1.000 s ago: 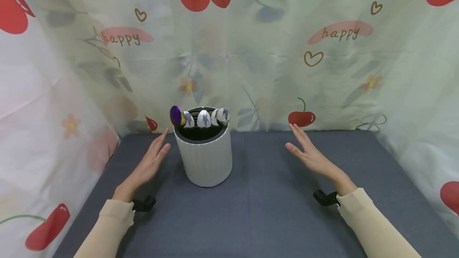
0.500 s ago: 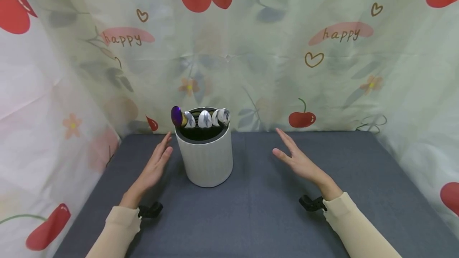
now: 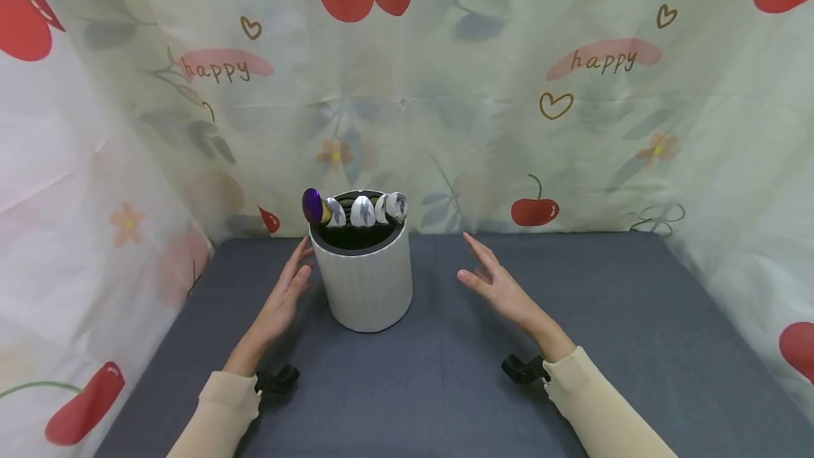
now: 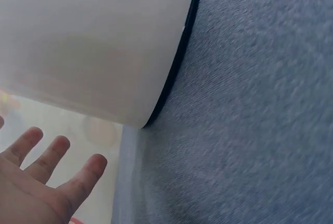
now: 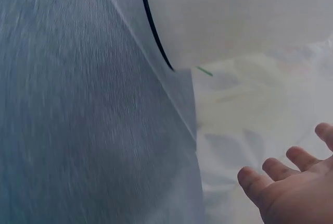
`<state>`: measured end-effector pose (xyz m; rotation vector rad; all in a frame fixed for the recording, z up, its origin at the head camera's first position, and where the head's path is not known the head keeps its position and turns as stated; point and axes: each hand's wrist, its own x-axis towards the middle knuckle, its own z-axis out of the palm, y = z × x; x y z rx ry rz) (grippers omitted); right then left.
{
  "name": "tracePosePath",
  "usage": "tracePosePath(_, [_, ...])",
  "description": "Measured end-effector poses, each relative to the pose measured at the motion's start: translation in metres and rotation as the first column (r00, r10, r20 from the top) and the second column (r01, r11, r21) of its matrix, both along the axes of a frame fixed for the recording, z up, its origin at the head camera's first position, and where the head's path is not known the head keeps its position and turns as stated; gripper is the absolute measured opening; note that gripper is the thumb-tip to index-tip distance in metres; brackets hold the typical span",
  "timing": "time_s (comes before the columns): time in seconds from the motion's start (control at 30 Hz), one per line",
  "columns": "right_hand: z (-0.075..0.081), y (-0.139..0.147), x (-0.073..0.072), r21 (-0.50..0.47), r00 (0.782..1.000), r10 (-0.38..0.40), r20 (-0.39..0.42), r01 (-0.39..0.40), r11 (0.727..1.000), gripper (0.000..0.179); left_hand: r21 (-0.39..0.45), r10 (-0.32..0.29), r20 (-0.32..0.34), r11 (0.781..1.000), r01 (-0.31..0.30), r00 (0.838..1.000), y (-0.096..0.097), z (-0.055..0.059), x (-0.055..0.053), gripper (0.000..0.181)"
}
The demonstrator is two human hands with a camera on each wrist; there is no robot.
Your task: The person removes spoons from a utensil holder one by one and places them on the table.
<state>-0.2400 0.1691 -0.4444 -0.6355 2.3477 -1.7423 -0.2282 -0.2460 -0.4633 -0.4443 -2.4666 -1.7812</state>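
Observation:
A white ribbed round container with a dark inner rim stands upright on the dark grey table. Several shiny rounded heads stick up along its far rim: a purple one and silvery ones that look like spoon bowls; their lower parts are hidden inside. My left hand is just left of the container, fingers spread and fairly straight. The left wrist view shows a gap between those fingers and the white wall. To the right, farther off, my right hand hovers with fingers extended, holding nothing.
The grey table reaches back to a hanging curtain printed with cherries and flowers, which also closes in both sides. A thin looped cord lies at the back right. Each wrist wears a black strap mount.
My right hand has moved left toward the container. The left hand has shifted slightly right, closer to its wall. The container and its contents have stayed put.

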Motion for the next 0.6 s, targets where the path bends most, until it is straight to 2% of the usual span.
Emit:
tracePosePath(0.13, [-0.003, -0.014, 0.0, -0.045, 1.0, 0.006, 0.011, -0.006, 0.999, 0.075, 0.022, -0.003, 0.02, 1.0, 0.003, 1.0, 0.004, -0.003, 0.001, 0.058])
tracePosePath(0.4, [-0.008, -0.045, 0.004, -0.09, 0.998, 0.028, 0.063, -0.022, 0.996, 0.075, 0.074, 0.031, 0.029, 0.997, -0.033, 0.999, 0.006, -0.009, 0.002, 0.062])
tracePosePath(0.6, [-0.012, -0.064, 0.006, -0.102, 0.995, 0.027, 0.1, -0.017, 0.995, 0.081, 0.095, 0.015, 0.026, 0.995, -0.017, 1.0, 0.006, -0.015, 0.001, 0.065])
